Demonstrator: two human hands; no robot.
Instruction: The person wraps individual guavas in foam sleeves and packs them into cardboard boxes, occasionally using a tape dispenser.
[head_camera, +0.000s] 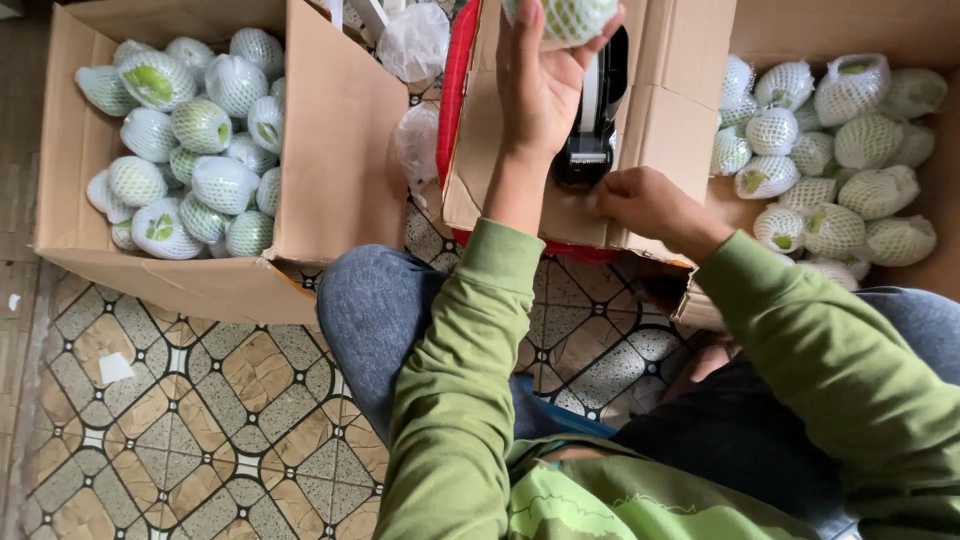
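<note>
A: Green fruit (570, 18) in white foam netting, round, cut off by the top edge of the view, pale skin showing through the mesh

B: Held how?

A: Gripped from below by the left hand (543, 88), palm up, fingers curled round the underside, thumb up the left flank. Raised above the middle cardboard box (660, 120), directly over the black tape dispenser (590, 140)

B: And the right hand (645, 205)?

A: Loosely closed, knuckles up, resting against the near wall of that middle box, just beside the dispenser. Nothing visibly held; fingertips hidden, so cannot tell what lies under them

B: Surroundings?

A: Seated on a tiled floor (200, 400), brown and grey diamond pattern. Open box on the left (330, 150) heaped with more netted fruit (200, 125), another box on the right (930, 30) likewise filled (840, 130). Red crate edge (455, 80) behind the middle box, crumpled clear plastic (415, 45) between left and middle boxes. Green sleeves, blue jeans at the knees

B: Fruit relative to the grip?

A: Seated in the fingers, not the palm, well apart from both heaps
</note>
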